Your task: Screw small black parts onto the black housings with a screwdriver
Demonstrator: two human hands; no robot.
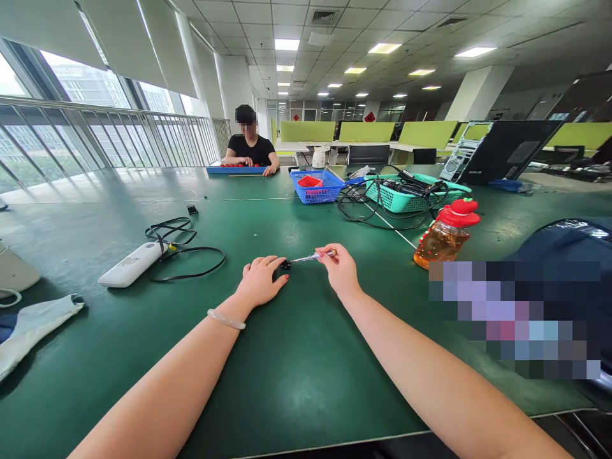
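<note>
My right hand (340,268) grips the handle of a slim screwdriver (306,258) with a metal shaft. Its tip points left and meets a small black part (285,265) on the green table (296,370). Fingers and thumb of my left hand (261,278) close round that black part and steady it against the tabletop. The part is too small to name, and my fingers cover some of it. A pale bangle (226,319) circles my left wrist.
Left lies a white power bank (134,264) with a black cable (210,271). To the right stands a red-lidded bottle (447,233). Farther back are a blue basket (318,193) and a green basket (396,201) of cables. Across the table, a person (251,146) sits at a blue tray (220,170).
</note>
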